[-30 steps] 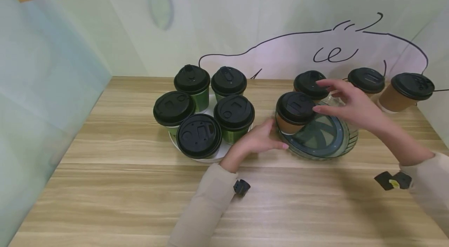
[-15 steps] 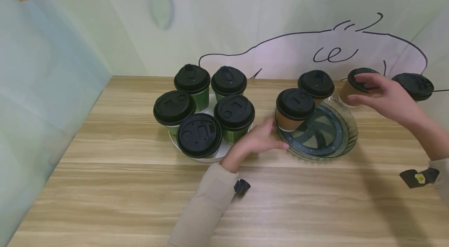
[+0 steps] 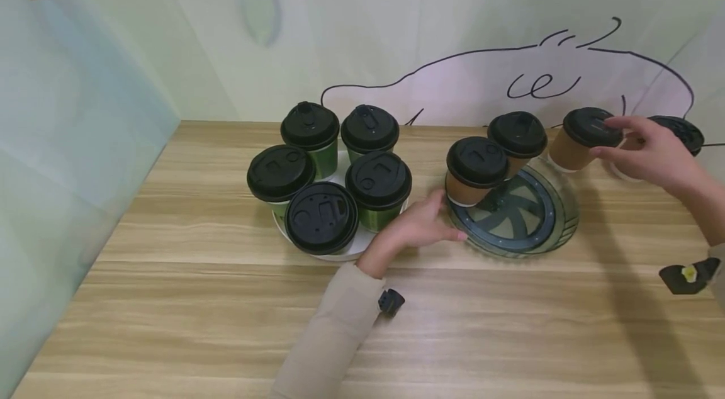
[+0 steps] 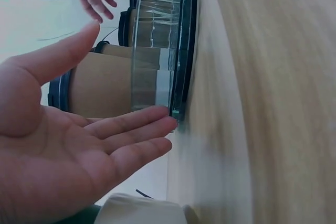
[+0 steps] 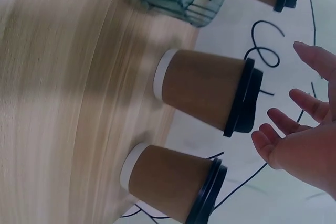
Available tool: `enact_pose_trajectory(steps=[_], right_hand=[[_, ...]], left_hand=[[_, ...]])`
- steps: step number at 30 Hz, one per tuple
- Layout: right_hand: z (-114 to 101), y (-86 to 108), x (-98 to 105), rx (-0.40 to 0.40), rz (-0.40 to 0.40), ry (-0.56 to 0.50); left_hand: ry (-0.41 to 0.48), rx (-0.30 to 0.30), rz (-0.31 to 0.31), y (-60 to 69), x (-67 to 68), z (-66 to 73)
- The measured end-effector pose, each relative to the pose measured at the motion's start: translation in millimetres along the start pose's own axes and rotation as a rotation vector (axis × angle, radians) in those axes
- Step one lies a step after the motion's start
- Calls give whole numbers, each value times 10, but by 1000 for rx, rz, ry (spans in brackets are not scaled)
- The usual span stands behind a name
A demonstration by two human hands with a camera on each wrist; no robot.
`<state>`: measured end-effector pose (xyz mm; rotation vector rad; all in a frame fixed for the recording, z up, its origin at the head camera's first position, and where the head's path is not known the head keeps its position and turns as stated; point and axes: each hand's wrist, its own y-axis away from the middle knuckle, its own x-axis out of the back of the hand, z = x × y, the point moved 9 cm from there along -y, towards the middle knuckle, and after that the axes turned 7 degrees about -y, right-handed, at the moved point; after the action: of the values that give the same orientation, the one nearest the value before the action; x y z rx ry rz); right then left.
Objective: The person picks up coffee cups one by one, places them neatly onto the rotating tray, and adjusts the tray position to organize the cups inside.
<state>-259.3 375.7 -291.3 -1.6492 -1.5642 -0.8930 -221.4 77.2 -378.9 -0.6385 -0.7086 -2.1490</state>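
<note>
My left hand [image 3: 425, 223] lies against the left side of a clear round turntable tray [image 3: 566, 232], fingers extended; in the left wrist view its fingertips meet the wall near the base. Two brown paper cups with black lids stand in that tray, a nearer cup [image 3: 467, 191] at the left and a farther cup [image 3: 517, 134] behind it. My right hand [image 3: 654, 157], fingers loosely bent, hovers by the lid of a third brown cup [image 3: 572, 150]. The right wrist view shows a gap between the fingers and this cup [image 5: 202, 90].
Left of the tray, a white round tray [image 3: 362, 248] holds several green cups with black lids, including a front cup [image 3: 321, 219]. Another brown cup [image 5: 168, 179] stands at the far right, partly behind my right hand in the head view. A printed wall [image 3: 368, 21] backs the wooden table.
My right hand has moved right, from the nearer cup in the clear tray to the cups outside it. Both cups in that tray have shifted clockwise. The left hand stays put.
</note>
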Motion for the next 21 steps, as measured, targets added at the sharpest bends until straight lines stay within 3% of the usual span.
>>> enact_pose_trajectory(steps=[13,21], right_hand=[[138,-137,42,-49,-3,-4],[501,-361,64,-109,22,-12]], left_hand=[[1,-1,-17,28,12,-9],[12,-4,-26,36,38,-4]])
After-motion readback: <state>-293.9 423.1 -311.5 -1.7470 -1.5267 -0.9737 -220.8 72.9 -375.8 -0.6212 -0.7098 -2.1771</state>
